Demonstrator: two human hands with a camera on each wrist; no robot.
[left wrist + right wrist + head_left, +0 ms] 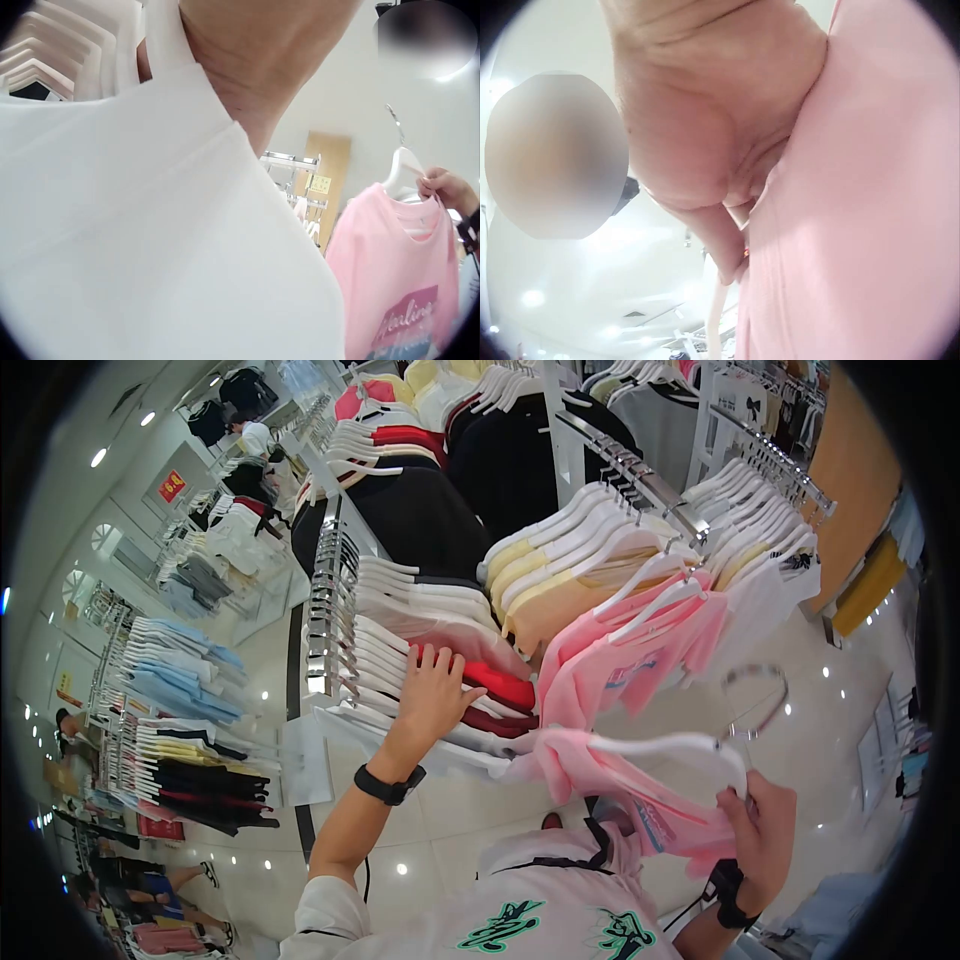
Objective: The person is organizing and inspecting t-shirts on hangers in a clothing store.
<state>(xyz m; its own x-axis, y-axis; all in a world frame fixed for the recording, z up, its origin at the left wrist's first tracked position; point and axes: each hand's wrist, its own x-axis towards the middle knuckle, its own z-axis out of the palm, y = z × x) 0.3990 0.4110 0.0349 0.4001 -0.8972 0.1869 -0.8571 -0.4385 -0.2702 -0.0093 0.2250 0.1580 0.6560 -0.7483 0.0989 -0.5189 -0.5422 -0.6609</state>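
My right hand [765,830] grips one shoulder of a white hanger [665,744], off the rail at the lower right. A pink shirt [390,277] with a printed panel and white lettering hangs from it; in the right wrist view its pink cloth [862,225] fills the right side. My left hand [432,695] lies over the hung garments at the near end of the left rail [325,600], fingers extended across white hangers by a red garment [505,685]. A white garment [165,225] close to the left wrist camera hides those fingers there.
A second pink shirt [590,650] hangs at the end of the middle rail [640,470], beside yellow and white tops. Another full rail [770,445] stands to the right. Racks of blue and black clothes [190,700] line the left side, with people beyond.
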